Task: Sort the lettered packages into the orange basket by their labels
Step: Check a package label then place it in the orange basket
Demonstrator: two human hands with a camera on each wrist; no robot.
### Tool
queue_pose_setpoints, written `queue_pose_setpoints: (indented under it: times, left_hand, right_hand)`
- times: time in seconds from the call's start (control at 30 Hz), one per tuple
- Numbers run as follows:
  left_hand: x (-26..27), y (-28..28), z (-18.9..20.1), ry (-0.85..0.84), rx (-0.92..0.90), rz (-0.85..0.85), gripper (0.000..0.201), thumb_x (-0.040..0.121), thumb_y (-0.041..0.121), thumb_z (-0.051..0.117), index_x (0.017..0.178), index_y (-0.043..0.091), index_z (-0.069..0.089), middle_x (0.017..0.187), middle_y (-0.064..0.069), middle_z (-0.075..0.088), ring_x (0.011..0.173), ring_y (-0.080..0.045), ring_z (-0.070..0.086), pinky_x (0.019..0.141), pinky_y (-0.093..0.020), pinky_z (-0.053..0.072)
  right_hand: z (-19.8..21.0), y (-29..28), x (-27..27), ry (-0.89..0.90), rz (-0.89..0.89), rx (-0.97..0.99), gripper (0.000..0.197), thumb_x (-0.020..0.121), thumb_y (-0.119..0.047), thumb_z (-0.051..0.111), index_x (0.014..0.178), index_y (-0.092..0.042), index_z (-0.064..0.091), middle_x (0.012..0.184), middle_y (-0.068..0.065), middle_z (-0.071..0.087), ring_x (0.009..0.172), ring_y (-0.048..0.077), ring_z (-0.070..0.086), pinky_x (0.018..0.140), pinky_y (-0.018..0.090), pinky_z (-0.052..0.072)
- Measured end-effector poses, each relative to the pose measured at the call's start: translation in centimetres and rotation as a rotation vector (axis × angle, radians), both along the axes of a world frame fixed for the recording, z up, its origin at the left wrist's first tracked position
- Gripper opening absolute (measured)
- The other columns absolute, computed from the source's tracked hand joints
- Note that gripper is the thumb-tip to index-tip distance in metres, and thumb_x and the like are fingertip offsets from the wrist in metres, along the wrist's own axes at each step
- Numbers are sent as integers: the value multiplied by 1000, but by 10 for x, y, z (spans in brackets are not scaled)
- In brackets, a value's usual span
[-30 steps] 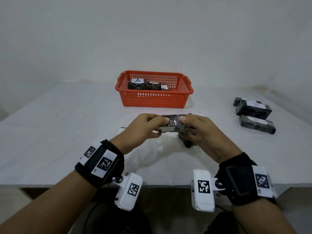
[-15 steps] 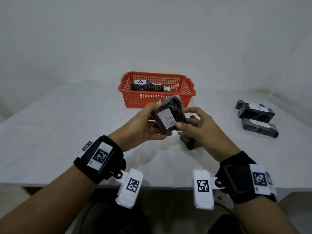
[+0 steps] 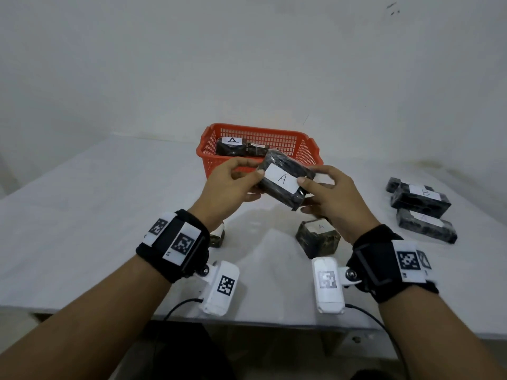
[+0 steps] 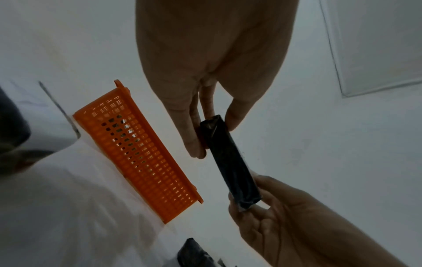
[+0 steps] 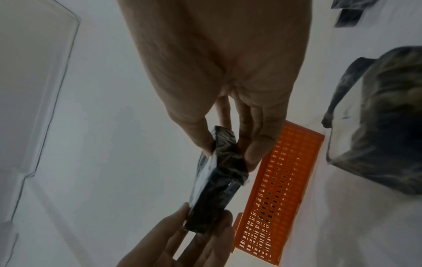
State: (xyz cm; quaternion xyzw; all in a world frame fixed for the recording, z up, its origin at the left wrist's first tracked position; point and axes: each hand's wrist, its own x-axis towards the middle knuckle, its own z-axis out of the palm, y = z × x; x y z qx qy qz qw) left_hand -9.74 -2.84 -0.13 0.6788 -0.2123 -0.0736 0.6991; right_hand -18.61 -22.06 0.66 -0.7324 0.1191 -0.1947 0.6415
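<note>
A dark wrapped package [image 3: 285, 181] with a white label [image 3: 282, 178] marked "A" is held up between both hands, above the white desk [image 3: 82, 215] and just in front of the orange basket [image 3: 307, 149]. It is tilted, its labelled face turned up toward the head camera. The left hand [image 3: 233, 185] is clamped on the package's left end, thumb on the labelled face and fingers curled behind it. The right hand [image 3: 334, 196] is clamped on the right end in the same manner, its thumb pressed at the edge of the label. In the left wrist view the package [image 4: 230, 162] is seen edge-on, pinched between thumb and fingers [image 4: 189, 130] of the left hand, while the right hand [image 4: 274, 213] grips the far end; the basket [image 4: 137, 150] is seen beside it. In the right wrist view the same package [image 5: 217, 182] is pinched by the right hand's fingers [image 5: 258, 144], with the left hand [image 5: 182, 240] holding the other end.

Inside the basket, toward its left side, a package labelled "A" [image 3: 230, 146] is seen lying flat, with a second dark package [image 3: 256, 149] just beside it whose label cannot be read. On the desk below the right hand a small package marked "A" [image 3: 317, 238] is set. Part of another package [image 3: 218, 237] is glimpsed behind the left wrist. At the right of the desk, well apart from the basket, a group of dark packages [image 3: 421, 204] is laid close together; on the middle one a "B" seems to be written, faintly.
</note>
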Motion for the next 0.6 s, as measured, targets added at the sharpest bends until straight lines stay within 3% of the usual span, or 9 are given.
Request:
queue_pose_setpoints:
  times: [0.1, 0.2, 0.27, 0.33, 0.4, 0.47, 0.53, 0.6]
  left_hand:
    - [10, -4, 3, -1, 27, 6, 22, 99, 8, 66, 121, 12, 63, 102, -10, 74, 82, -23, 79, 75, -36, 66]
    - [24, -10, 10, 14, 40, 8, 25, 97, 5, 66, 121, 9, 62, 102, -8, 70, 86, -23, 77, 74, -35, 66]
    - [36, -14, 15, 31, 37, 9, 18, 96, 5, 67, 113, 8, 64, 106, -9, 69, 93, -24, 75, 76, -37, 66]
    - [51, -18, 23, 30, 41, 27, 12, 96, 10, 69, 108, 6, 65, 112, -12, 69, 95, -24, 75, 74, -37, 66]
    - [71, -22, 30, 19, 69, 73, 19, 97, 17, 71, 108, 3, 68, 109, -11, 70, 86, -22, 75, 66, -33, 66]
    - [93, -25, 39, 17, 113, 123, 19, 91, 24, 77, 97, 7, 71, 103, -10, 73, 86, -26, 77, 72, -41, 67]
    - [115, -27, 49, 41, 168, 171, 26, 74, 32, 81, 86, 10, 74, 98, -12, 77, 89, -31, 77, 81, -47, 65]
    - [137, -33, 60, 96, 163, 170, 34, 73, 31, 78, 89, 2, 72, 101, -15, 76, 84, -30, 76, 79, -42, 65]
  right_hand:
    - [4, -5, 17, 24, -38, -12, 35, 95, -19, 76, 113, -15, 47, 101, 14, 77, 56, 14, 70, 51, 24, 51]
    - [12, -11, 40, 28, -44, -11, 27, 94, -15, 75, 104, -12, 50, 96, 13, 73, 62, 20, 67, 51, 26, 51]
    - [19, -13, 55, 48, -33, 17, 22, 94, -14, 75, 102, -10, 55, 93, 12, 70, 71, 24, 67, 53, 28, 52]
    - [26, -14, 71, 63, -1, 56, 19, 95, -13, 74, 102, -9, 57, 93, 12, 69, 75, 25, 68, 53, 29, 53]
    - [33, -14, 88, 85, 12, 83, 18, 94, -11, 73, 101, -9, 57, 90, 10, 66, 69, 22, 66, 51, 29, 51]
    - [41, -13, 107, 108, 7, 91, 17, 94, -10, 73, 101, -9, 58, 87, 11, 65, 65, 22, 64, 50, 29, 50]
    - [50, -13, 126, 148, -1, 85, 13, 95, -10, 72, 93, -10, 60, 85, 11, 64, 64, 23, 62, 50, 28, 50]
    - [59, -16, 147, 195, 4, 110, 10, 95, -10, 72, 91, -9, 63, 85, 13, 64, 64, 23, 59, 47, 26, 52]
